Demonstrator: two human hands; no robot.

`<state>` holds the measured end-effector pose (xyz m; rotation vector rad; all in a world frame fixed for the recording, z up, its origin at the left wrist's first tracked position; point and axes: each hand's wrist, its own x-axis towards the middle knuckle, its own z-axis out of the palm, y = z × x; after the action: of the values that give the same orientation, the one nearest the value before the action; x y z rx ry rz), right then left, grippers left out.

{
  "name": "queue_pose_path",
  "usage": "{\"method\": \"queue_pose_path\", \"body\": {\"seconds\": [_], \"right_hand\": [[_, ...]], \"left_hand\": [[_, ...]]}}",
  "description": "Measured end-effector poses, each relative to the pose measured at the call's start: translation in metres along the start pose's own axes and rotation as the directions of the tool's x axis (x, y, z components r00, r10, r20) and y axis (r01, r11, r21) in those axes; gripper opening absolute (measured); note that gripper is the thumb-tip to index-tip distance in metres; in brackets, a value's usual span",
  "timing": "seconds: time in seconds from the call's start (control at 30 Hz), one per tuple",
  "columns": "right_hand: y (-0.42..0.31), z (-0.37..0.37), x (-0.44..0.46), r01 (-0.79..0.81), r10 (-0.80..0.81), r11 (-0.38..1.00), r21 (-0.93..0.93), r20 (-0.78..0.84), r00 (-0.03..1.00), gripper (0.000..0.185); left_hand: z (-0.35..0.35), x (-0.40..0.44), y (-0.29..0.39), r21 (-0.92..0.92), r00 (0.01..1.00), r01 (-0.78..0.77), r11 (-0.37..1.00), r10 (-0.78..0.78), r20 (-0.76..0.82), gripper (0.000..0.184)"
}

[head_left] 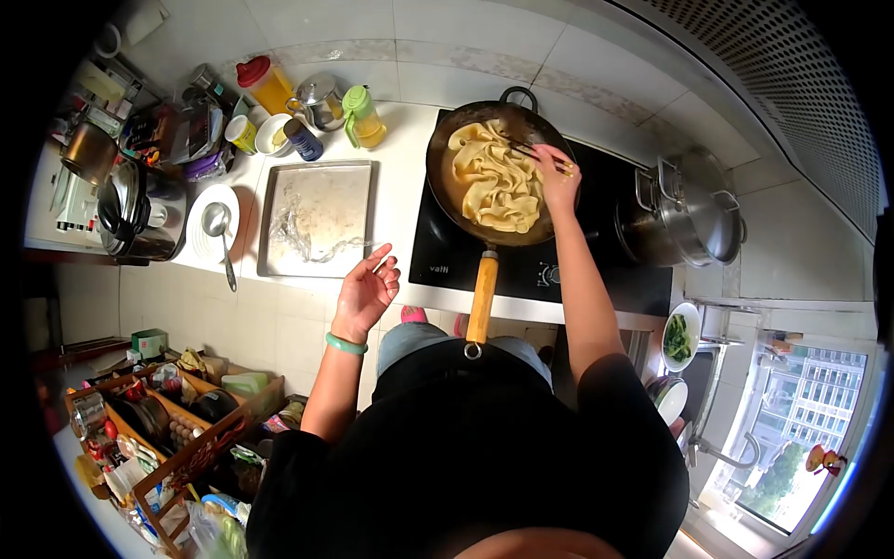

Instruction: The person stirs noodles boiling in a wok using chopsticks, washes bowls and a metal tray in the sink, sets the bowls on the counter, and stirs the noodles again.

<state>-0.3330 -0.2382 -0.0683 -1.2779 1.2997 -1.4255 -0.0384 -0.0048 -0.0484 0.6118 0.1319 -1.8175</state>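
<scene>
My right hand [559,177] is closed around a pair of chopsticks [526,148], whose tips reach into the wok [438,191]. Wide, pale noodle sheets [498,177] lie folded in the wok, and its wooden handle [482,303] points toward my body. My left hand [368,291] is raised near the front edge of the counter, palm turned up, its fingers loosely bent and apart with nothing visible in them. Just beyond it lies a metal baking tray [321,200] with crumpled clear plastic film [293,224] on it.
The wok sits on a black cooktop [438,252]; a large steel pot [675,219] stands at right. A spoon [219,228] rests on a white plate [200,247]. Behind the tray are an oil bottle [363,116] and jars. A bowl of greens [679,337] is near the sink.
</scene>
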Motion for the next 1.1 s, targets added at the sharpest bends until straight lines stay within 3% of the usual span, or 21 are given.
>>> {"method": "queue_pose_path", "body": {"seconds": [0.07, 0.23, 0.33, 0.47, 0.53, 0.6, 0.67, 0.9, 0.97, 1.1], "right_hand": [[-0.010, 0.013, -0.014, -0.032, 0.028, 0.997, 0.063, 0.069, 0.997, 0.014], [-0.047, 0.004, -0.041, 0.090, 0.006, 0.967, -0.239, 0.373, 0.928, 0.017], [-0.070, -0.015, -0.041, 0.127, 0.048, 0.944, -0.304, 0.509, 0.860, 0.017], [-0.085, -0.017, -0.043, -0.009, 0.097, 0.974, -0.224, 0.384, 0.918, 0.017], [-0.074, -0.012, -0.047, -0.141, 0.152, 0.988, -0.056, 0.408, 0.901, 0.017], [-0.057, -0.012, -0.049, -0.074, 0.130, 0.985, -0.155, 0.393, 0.911, 0.017], [-0.044, -0.016, -0.047, -0.159, 0.169, 0.985, -0.071, 0.167, 0.971, 0.017], [-0.073, -0.050, -0.061, -0.021, 0.006, 0.993, -0.115, -0.129, 0.992, 0.014], [-0.067, -0.056, -0.064, 0.058, -0.123, 0.923, -0.380, -0.150, 0.981, 0.013], [-0.026, -0.032, -0.070, -0.027, 0.013, 0.994, -0.106, -0.126, 0.992, 0.014]], "left_hand": [[-0.001, 0.000, 0.000, -0.008, 1.000, -0.001, 1.000, 0.001, 0.010, 0.031], [-0.003, 0.000, -0.001, -0.023, 1.000, -0.029, 0.999, 0.028, -0.003, 0.031], [-0.004, 0.000, -0.002, -0.019, 1.000, -0.027, 0.999, 0.027, -0.010, 0.032], [-0.005, 0.003, -0.002, -0.012, 1.000, -0.024, 1.000, 0.024, -0.015, 0.032], [-0.003, 0.005, -0.002, 0.000, 1.000, -0.022, 1.000, 0.022, -0.021, 0.033], [0.000, 0.006, -0.002, -0.002, 1.000, -0.010, 1.000, 0.010, -0.006, 0.033], [0.003, 0.006, -0.002, -0.006, 1.000, -0.001, 1.000, 0.001, 0.008, 0.033], [-0.003, 0.006, 0.000, -0.006, 1.000, -0.018, 1.000, 0.018, 0.001, 0.031], [-0.006, 0.004, 0.000, -0.005, 1.000, -0.016, 1.000, 0.016, -0.005, 0.031], [-0.005, 0.006, -0.001, -0.008, 1.000, 0.010, 1.000, -0.010, -0.011, 0.030]]}}
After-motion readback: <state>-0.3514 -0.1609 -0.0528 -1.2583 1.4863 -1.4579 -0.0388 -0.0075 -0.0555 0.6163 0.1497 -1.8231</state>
